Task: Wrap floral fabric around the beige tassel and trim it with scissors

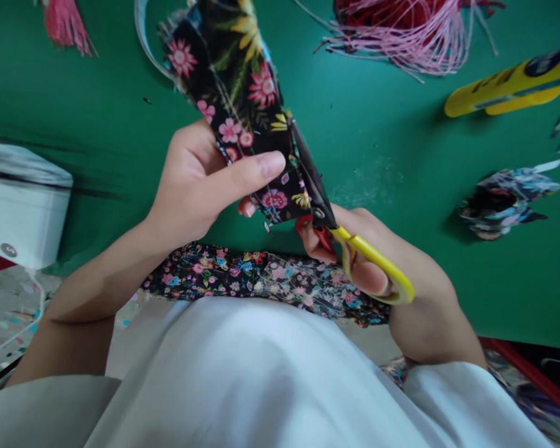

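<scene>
A strip of black floral fabric [247,106] runs from the top of the view down to the centre. My left hand [200,180] grips it, thumb on top and fingers beneath. My right hand [368,255] holds scissors [378,261] with yellow and red handles, a finger and thumb through the loops. The dark blades lie along the fabric's right edge, pointing up and away from me; whether they are fully closed is hard to tell. A second floral fabric piece [261,274] lies along the table's near edge, against my shirt.
On the green table [382,143] are pink tassels [415,37] at the top, yellow bottles [513,87] at the upper right and a crumpled fabric piece [499,202] at the right. A white device [28,211] with a cable stands at the left.
</scene>
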Demonstrator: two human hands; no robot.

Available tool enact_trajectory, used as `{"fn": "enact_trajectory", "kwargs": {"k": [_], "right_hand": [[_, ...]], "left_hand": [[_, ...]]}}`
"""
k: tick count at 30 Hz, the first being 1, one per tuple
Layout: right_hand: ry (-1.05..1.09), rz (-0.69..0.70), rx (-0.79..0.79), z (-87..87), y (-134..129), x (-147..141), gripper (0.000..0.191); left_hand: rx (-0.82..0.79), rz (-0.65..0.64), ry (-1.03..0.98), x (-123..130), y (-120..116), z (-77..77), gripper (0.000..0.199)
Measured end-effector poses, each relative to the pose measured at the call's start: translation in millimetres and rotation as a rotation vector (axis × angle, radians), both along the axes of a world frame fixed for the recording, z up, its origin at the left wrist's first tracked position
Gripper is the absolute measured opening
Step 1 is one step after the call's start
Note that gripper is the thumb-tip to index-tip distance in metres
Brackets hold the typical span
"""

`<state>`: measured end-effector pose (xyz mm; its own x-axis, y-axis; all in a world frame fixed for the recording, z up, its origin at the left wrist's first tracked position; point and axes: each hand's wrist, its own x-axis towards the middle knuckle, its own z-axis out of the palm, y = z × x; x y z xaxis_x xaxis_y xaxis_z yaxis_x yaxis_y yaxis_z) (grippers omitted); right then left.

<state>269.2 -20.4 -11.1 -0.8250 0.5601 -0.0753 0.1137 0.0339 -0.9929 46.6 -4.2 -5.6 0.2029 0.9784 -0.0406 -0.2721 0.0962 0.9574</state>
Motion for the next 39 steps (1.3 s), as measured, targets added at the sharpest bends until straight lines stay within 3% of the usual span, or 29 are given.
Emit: {"fn": "enact_trajectory", "kwargs": {"k": [10, 24, 39], "right_hand": [[-0.013, 0.020, -0.027, -2.1, 0.7, 2.3, 0.066], [-0.008, 0.015, -0.035, -1.3, 0.0, 1.5, 0.067], [0.009, -0.014, -0.031, -0.6, 0.0, -1.2, 0.064]], "left_hand": [[-0.037, -0.051, 0.000, 1.5, -5.5, -3.2, 0.016], [-0.068, -0.055, 0.100, 2.8, -9.3, 1.1, 0.020], [-0.059, -0.065, -0.023, 3.9, -9.3, -1.7, 0.012]]}}
